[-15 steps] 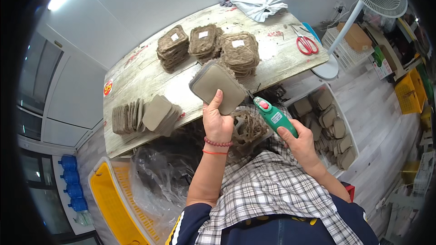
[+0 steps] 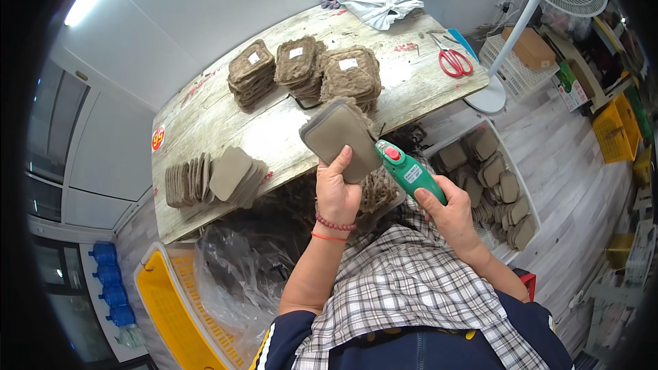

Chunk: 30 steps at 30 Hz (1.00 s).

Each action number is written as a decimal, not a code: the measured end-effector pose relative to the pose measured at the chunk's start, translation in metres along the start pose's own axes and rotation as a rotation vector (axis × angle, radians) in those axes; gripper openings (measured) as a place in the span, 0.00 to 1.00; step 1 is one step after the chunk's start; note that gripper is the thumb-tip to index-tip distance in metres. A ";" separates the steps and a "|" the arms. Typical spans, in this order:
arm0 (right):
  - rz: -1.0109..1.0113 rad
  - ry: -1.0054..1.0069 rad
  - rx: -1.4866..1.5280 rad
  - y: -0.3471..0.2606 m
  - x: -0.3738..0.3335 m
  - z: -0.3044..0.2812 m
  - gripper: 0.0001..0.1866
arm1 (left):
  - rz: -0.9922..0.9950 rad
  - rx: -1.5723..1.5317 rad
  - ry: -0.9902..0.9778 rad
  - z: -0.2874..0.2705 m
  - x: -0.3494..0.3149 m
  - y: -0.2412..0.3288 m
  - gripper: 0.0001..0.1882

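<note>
Gripping a beige pad (image 2: 340, 136) with my left hand (image 2: 337, 190), I am holding it by the tabletop (image 2: 411, 85)'s near edge, thumb across its flat face. My right hand (image 2: 450, 212) is grasping a green handheld tool (image 2: 413, 174), its tip by the pad's right edge; whether they are touching, I cannot tell from here. Farther out, three brown stacks (image 2: 295, 68) are standing on the tabletop, and red scissors (image 2: 447, 55) are lying to their right.

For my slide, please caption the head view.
Left hand holds a rounded beige pad beside the green handheld cutter in the right hand.
</note>
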State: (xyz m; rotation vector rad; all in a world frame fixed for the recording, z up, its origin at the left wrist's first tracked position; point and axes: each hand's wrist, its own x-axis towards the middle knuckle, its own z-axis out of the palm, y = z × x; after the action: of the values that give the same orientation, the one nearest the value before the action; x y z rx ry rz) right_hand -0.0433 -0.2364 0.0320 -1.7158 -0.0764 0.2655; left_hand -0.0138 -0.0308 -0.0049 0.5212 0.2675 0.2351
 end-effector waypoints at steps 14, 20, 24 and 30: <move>0.022 -0.071 0.122 -0.012 0.007 -0.019 0.19 | -0.197 0.174 -0.178 -0.012 -0.017 0.007 0.19; -0.055 -0.161 -0.074 -0.008 0.007 -0.046 0.20 | -0.391 0.463 -0.262 -0.017 -0.004 0.053 0.18; -0.094 -0.171 -0.273 -0.006 0.005 -0.052 0.23 | -0.493 0.687 -0.293 -0.013 0.003 0.072 0.20; -0.154 -0.118 -0.385 -0.002 0.003 -0.038 0.24 | -0.597 0.722 -0.305 -0.016 0.000 0.066 0.21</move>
State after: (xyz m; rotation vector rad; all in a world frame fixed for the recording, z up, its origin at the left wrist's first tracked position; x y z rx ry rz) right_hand -0.0317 -0.2717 0.0390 -2.0621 -0.3649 0.2481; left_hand -0.0287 0.0324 0.0158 1.1458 0.1937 -0.5437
